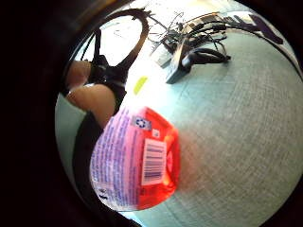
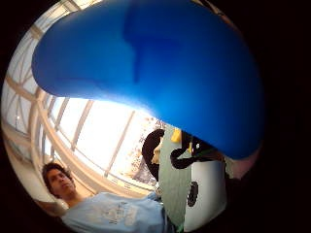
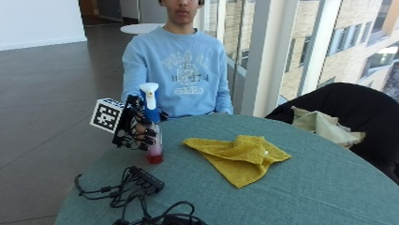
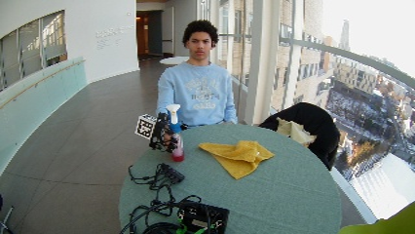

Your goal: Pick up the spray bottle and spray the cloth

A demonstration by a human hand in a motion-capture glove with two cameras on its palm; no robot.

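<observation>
**Q:** One hand is at work. What is it doing?

**A:** The gloved right hand is wrapped around the neck of a bottle, fingers curled round it just below the blue and white spray head. The bottle stands upright near the table's edge, at the person's right side. Its red base looks to be on or just above the green tabletop; I cannot tell whether it touches.

**Q:** Where is the cloth?

**A:** A yellow cloth lies rumpled on the table near the bottle, apart from it, in front of the person. Nothing touches it.

**Q:** What do the palm cameras show?

**A:** From the little finger side, the bottle's lower part fills much of the view: red liquid, a pink label and a barcode, with the woven green tabletop behind it. From the thumb side, the blue spray head covers most of the picture.

**Q:** Anything else on the table?

**A:** A black power strip with tangled black cables lies on the near side of the bottle. In the wide view a black box sits at the table's near edge.

**Q:** And around it?

**A:** A dark chair stands on the cloth's side of the table, with pale fabric draped on it.
</observation>
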